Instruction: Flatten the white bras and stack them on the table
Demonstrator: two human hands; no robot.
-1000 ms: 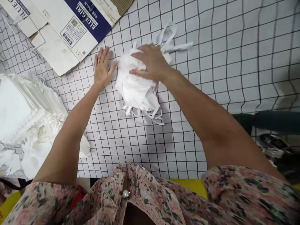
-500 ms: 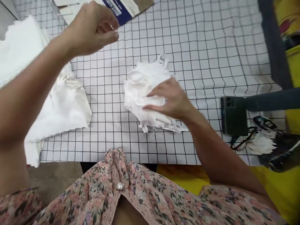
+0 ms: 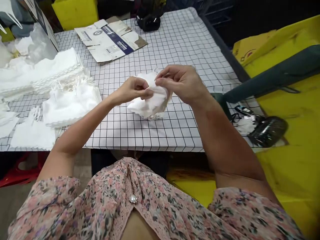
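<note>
A small heap of white cloth pieces lies on the black-gridded white tablecloth, near the front edge. My left hand is closed in a pinch on the top white piece at the heap's left side. My right hand hovers just above the heap with its fingers pinched on the same white piece from the right. Both hands meet over the heap, almost touching.
Stacks of white cloth cover the table's left side. A flattened cardboard box lies at the back. A dark bag sits at the far edge. Right of the table are yellow surfaces, a dark teal bar and dark clutter.
My left hand came down from the upper left to the heap. My right hand lifted off the heap and pinched its top piece. The view pulled back and up.
</note>
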